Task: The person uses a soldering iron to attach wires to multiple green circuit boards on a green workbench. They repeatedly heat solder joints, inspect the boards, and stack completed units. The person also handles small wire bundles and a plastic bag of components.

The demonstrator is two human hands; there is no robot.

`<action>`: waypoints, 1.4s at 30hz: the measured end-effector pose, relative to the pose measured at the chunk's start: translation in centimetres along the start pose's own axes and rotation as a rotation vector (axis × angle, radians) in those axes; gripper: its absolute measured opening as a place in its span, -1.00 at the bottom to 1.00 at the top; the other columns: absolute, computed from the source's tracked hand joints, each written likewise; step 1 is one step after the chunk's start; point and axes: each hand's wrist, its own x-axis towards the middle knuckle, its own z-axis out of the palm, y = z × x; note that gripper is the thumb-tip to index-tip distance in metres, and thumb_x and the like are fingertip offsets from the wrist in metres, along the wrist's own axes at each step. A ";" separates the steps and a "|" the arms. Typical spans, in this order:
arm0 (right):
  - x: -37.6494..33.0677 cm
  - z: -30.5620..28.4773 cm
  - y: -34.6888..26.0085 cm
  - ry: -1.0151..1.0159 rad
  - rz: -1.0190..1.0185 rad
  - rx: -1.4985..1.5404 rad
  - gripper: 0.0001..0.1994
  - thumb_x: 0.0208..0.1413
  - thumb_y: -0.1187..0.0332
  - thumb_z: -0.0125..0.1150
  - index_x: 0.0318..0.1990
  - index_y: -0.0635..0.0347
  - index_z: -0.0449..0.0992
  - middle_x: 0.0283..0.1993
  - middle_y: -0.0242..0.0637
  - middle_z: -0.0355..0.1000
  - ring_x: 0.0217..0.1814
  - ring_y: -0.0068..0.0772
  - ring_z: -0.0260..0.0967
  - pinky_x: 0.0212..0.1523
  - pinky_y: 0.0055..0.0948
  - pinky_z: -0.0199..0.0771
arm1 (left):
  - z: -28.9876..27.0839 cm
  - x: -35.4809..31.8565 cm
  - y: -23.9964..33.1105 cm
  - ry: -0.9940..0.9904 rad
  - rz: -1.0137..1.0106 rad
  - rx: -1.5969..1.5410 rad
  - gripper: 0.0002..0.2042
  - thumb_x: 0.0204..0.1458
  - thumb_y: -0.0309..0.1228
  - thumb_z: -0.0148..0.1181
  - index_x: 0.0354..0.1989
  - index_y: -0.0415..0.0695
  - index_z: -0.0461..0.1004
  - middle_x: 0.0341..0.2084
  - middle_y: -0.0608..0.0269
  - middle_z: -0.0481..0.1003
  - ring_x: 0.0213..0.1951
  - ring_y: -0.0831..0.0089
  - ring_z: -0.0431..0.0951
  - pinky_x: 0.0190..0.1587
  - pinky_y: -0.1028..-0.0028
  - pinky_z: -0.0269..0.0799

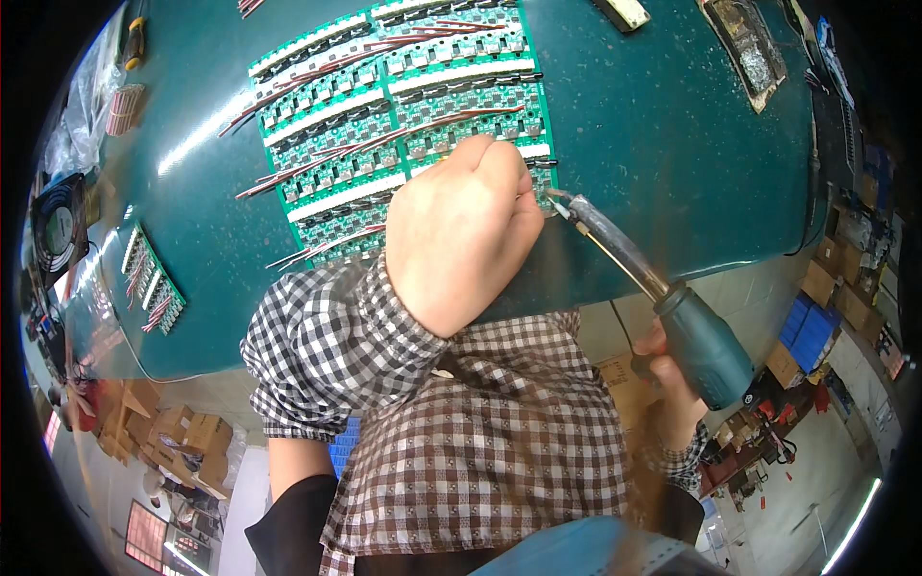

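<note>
My left hand [461,230] lies over the lower right part of a green circuit board panel [360,178]. Its fingers are curled and pinched together near the panel's right edge; what they pinch is hidden. My right hand [672,379] grips a soldering iron [709,346] by its dark green handle. The iron's tip points up and left, close to the left fingertips at the board's edge. A thin strand, perhaps solder wire, runs alongside the iron's metal shaft. Rows of white connectors and black parts cover the panel, with thin red, black and white wires [317,72] lying across it.
A smaller board piece with wires [154,278] sits at the left of the green tabletop [663,125]. Farther off are a screwdriver [134,43], a wire bundle [124,108] and a worn tray with silvery residue [749,53]. Cardboard boxes [192,446] stand below the table.
</note>
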 end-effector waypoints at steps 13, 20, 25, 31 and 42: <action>0.2 -0.2 0.9 -0.015 -0.091 -0.016 -0.36 -0.21 0.32 0.54 0.00 0.45 0.32 -0.39 -0.24 0.53 -0.32 -0.48 0.51 -0.24 -0.52 0.53 | 0.4 -0.2 0.0 0.043 0.015 -0.047 -0.86 -0.22 -0.61 0.23 -0.51 -0.19 0.37 -0.58 0.23 0.39 -0.60 0.41 0.42 -0.55 0.47 0.33; 0.7 -0.4 1.2 -0.070 -0.178 -0.088 -0.37 -0.23 0.30 0.55 -0.04 0.44 0.35 -0.41 -0.26 0.53 -0.33 -0.51 0.50 -0.25 -0.54 0.52 | 0.4 -0.3 0.1 0.044 0.006 0.005 -0.87 -0.20 -0.60 0.22 -0.52 -0.19 0.37 -0.58 0.23 0.40 -0.61 0.40 0.43 -0.55 0.46 0.34; 0.4 0.1 1.1 -0.014 -0.104 0.002 -0.42 -0.24 0.29 0.56 -0.10 0.41 0.40 -0.41 -0.28 0.52 -0.34 -0.53 0.50 -0.26 -0.55 0.52 | 0.6 -0.3 0.0 0.041 0.017 -0.001 -0.87 -0.20 -0.60 0.22 -0.52 -0.19 0.36 -0.58 0.22 0.39 -0.61 0.39 0.43 -0.56 0.45 0.34; 0.6 -0.1 1.4 -0.038 -0.139 -0.057 -0.47 -0.25 0.30 0.56 -0.15 0.38 0.44 -0.43 -0.30 0.51 -0.37 -0.56 0.48 -0.29 -0.59 0.49 | 0.5 -0.2 0.1 0.042 0.010 0.009 -0.87 -0.20 -0.59 0.22 -0.52 -0.19 0.36 -0.58 0.22 0.40 -0.61 0.39 0.44 -0.56 0.45 0.34; 0.4 0.7 0.7 0.026 -0.103 0.021 -0.53 -0.25 0.33 0.55 -0.20 0.36 0.46 -0.43 -0.31 0.50 -0.38 -0.57 0.46 -0.30 -0.61 0.45 | 0.5 -0.2 0.1 0.037 0.011 0.011 -0.87 -0.20 -0.58 0.23 -0.52 -0.18 0.36 -0.58 0.22 0.40 -0.62 0.40 0.43 -0.57 0.46 0.34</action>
